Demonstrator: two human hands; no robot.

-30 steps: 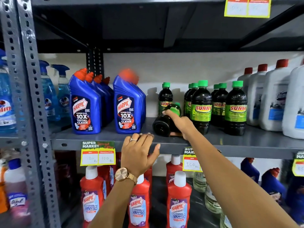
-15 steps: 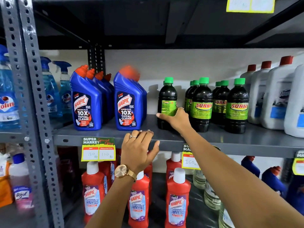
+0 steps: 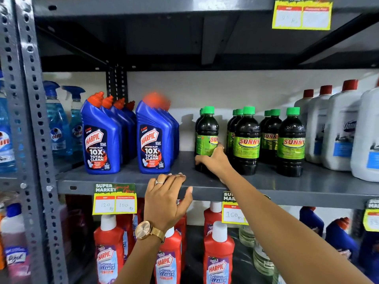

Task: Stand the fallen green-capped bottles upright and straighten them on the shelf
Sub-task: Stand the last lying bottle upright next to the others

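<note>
A dark green-capped bottle [image 3: 207, 132] with a green label stands upright on the grey shelf [image 3: 307, 184], left of the other green-capped bottles [image 3: 247, 140]. My right hand [image 3: 214, 160] grips its lower body from the front, its label turned partly sideways. Another green cap shows just behind it. More upright green-capped bottles [image 3: 291, 142] stand in rows to the right, labels facing front. My left hand [image 3: 167, 198] rests on the shelf's front edge, fingers laid over the lip and thumb below it.
Blue toilet-cleaner bottles [image 3: 153, 140] stand to the left of the gap, white jugs with red caps [image 3: 336, 128] to the right. Red cleaner bottles [image 3: 218, 253] fill the shelf below. A grey perforated upright [image 3: 30, 140] stands at far left.
One second ago the bottle lay on its side in my right hand; it has since been stood upright, and its label has turned a little more toward the front. My left hand stayed put.
</note>
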